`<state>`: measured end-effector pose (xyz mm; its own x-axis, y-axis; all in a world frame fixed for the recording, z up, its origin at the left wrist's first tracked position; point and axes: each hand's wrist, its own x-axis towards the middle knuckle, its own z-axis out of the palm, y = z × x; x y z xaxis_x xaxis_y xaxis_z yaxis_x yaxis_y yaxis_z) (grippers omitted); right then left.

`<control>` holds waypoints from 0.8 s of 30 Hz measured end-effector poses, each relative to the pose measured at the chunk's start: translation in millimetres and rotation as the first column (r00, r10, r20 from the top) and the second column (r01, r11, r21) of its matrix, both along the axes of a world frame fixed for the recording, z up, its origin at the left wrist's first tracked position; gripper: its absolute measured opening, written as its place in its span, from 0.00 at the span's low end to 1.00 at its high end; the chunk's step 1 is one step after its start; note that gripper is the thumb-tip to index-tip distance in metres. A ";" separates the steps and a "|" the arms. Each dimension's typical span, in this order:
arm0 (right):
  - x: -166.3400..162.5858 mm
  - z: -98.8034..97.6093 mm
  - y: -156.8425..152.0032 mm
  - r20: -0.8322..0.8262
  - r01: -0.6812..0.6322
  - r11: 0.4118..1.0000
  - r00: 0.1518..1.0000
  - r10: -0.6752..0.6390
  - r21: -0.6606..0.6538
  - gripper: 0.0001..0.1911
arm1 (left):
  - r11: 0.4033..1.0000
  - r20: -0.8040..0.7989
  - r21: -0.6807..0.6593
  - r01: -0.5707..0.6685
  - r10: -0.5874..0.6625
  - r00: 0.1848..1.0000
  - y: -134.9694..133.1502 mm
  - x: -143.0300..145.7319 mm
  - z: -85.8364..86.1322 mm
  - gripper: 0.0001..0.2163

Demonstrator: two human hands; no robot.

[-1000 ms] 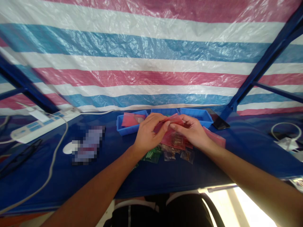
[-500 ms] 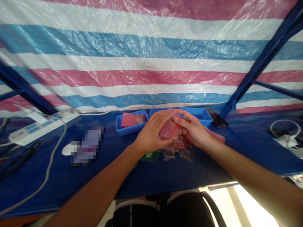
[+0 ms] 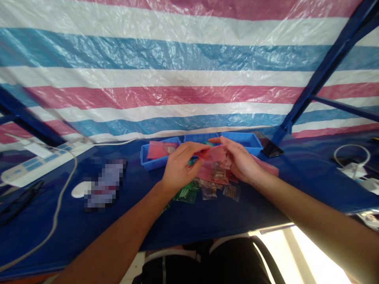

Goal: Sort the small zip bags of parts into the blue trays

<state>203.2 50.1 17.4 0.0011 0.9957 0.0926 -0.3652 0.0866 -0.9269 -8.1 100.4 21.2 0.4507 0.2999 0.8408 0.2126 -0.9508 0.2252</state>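
Between my two hands is a red plastic zip bag (image 3: 215,153), held up over a pile of small bags. My left hand (image 3: 180,163) pinches its left edge between thumb and fingers. On the other side, my right hand (image 3: 240,161) is closed around the bag's right end, its fingertips partly hidden. Beneath them lie red bags (image 3: 217,175) with small metal-looking parts inside. Green bags (image 3: 187,194) sit by my left wrist, and small clear bags (image 3: 231,192) with brass-coloured pieces lie at the near edge of the pile.
Three blue bins stand behind my hands: a left bin (image 3: 156,163) holding a red bag (image 3: 158,150), a middle bin (image 3: 197,138) and a right bin (image 3: 251,150). A dark phone (image 3: 272,150) lies right. A power strip (image 3: 44,159) and white cable (image 3: 60,197) are left.
My left hand has shifted left and turned, no longer covering the bag's far side. The bag has tipped from facing me to lying flatter, and more of the pile shows.
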 end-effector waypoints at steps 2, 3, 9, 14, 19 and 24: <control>1.3 -0.8 0.2 0.037 0.041 0.997 0.998 -0.043 0.060 0.24 | 0.999 0.037 -0.008 -0.046 0.046 0.998 -1.7 0.7 1.3 0.12; 2.3 -1.4 0.0 0.065 0.072 0.993 0.995 -0.078 0.095 0.25 | 0.998 0.053 -0.011 -0.064 0.064 0.997 -2.3 1.0 1.9 0.12; 2.2 3.0 -9.3 0.290 0.150 0.950 0.929 -0.231 0.275 0.27 | 0.994 0.083 -0.051 -0.097 0.101 0.991 -3.2 1.6 2.7 0.13; -0.4 6.9 -11.4 0.339 0.130 0.928 0.906 -0.255 0.350 0.21 | 0.997 0.053 -0.008 -0.080 0.080 0.995 -4.6 2.3 2.0 0.13; 5.3 -0.5 -5.0 0.405 0.182 0.879 0.834 -0.375 0.440 0.18 | 0.995 0.044 0.042 -0.090 0.089 0.995 -4.1 2.7 -0.8 0.13; 3.9 -1.1 -4.8 0.371 0.142 0.903 0.877 -0.305 0.405 0.16 | 0.997 0.020 -0.021 -0.080 0.080 0.997 -3.7 2.3 -3.2 0.12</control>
<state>207.2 45.3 16.3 0.1002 0.8709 0.4811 0.1167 0.4699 -0.8750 -5.9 96.6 18.0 0.4069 0.3515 0.8431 0.2826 -0.9261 0.2497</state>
